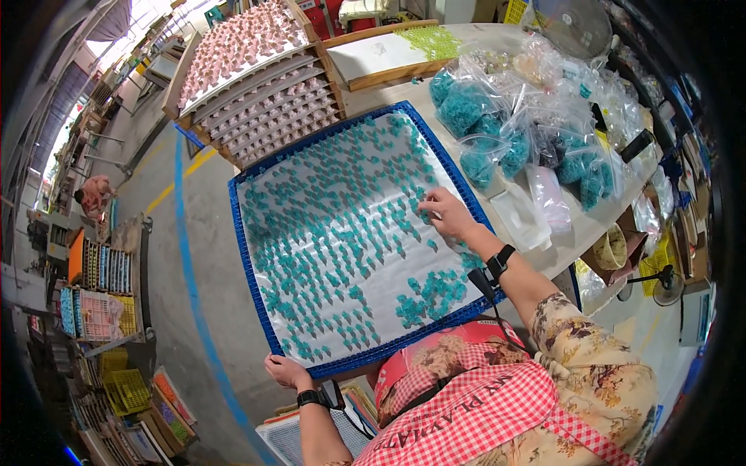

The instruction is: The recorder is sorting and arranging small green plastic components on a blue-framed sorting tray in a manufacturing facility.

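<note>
In front of me lies a blue-rimmed tray lined with white sheeting. Small teal pieces stand on it in many rows, most densely on the far side. A loose heap of the same teal pieces lies at the near right of the sheet. My left hand is closed on the tray's near-left corner. Over the right part of the tray, my right hand pinches at a small teal piece at the end of a row; the fingertips partly hide it.
Clear bags of teal pieces crowd the table to the right. At the far left rises a stack of trays with pink pieces. Behind stands a wooden-framed tray with green pieces. A person is bent over at far left.
</note>
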The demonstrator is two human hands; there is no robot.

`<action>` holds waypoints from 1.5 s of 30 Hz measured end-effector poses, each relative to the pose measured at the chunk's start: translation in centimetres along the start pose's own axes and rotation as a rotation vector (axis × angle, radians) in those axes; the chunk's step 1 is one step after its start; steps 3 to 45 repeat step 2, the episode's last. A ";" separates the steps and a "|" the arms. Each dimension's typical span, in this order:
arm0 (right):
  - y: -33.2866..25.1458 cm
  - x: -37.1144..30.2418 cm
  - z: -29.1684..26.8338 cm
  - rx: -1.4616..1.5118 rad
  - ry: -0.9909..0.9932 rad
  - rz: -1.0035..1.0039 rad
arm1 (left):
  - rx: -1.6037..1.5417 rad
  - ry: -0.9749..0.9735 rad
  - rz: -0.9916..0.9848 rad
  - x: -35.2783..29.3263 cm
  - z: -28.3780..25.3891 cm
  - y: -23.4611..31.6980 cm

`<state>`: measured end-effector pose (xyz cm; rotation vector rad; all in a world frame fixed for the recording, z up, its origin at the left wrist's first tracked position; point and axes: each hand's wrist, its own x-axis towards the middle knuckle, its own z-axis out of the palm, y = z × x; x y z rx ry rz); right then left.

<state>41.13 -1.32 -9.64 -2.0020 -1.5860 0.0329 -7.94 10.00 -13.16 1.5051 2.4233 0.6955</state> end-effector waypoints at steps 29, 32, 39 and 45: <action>0.4 -0.1 -0.2 0.081 -0.092 0.124 | 0.000 -0.001 -0.012 0.0 0.0 0.0; 0.4 -0.1 -0.2 0.081 -0.092 0.124 | 0.000 -0.001 -0.012 0.0 0.0 0.0; 0.4 -0.1 -0.2 0.081 -0.092 0.124 | 0.000 -0.001 -0.012 0.0 0.0 0.0; 0.4 -0.1 -0.2 0.081 -0.092 0.124 | 0.000 -0.001 -0.012 0.0 0.0 0.0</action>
